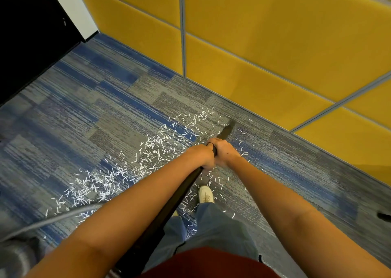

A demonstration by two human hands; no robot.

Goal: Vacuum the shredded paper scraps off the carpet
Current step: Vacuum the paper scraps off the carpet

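Closest to the camera, a red shirt [203, 265] and blue-grey trousers [220, 224] fill the bottom edge, and a white shoe [205, 194] stands on the carpet [84, 108] among scattered paper. A grey hose [53, 218] trails off to the lower left. The black vacuum wand [182, 195] runs up from beside the trousers between both bare forearms. Further out, the left hand [204, 156] and the right hand [225, 151] sit side by side, touching, each with its fingers curled round the wand. Past the hands, the wand's narrow nozzle [227, 131] slants down to the carpet at the far right end of the mess. The shredded paper scraps [152, 148] lie in a loose white band across the grey-and-blue carpet, from the lower left up to the nozzle, with a thinner scatter around the shoe and to the right of the hands. Beyond stand yellow wall panels [275, 55], and a black cabinet [27, 34] fills the far left corner.
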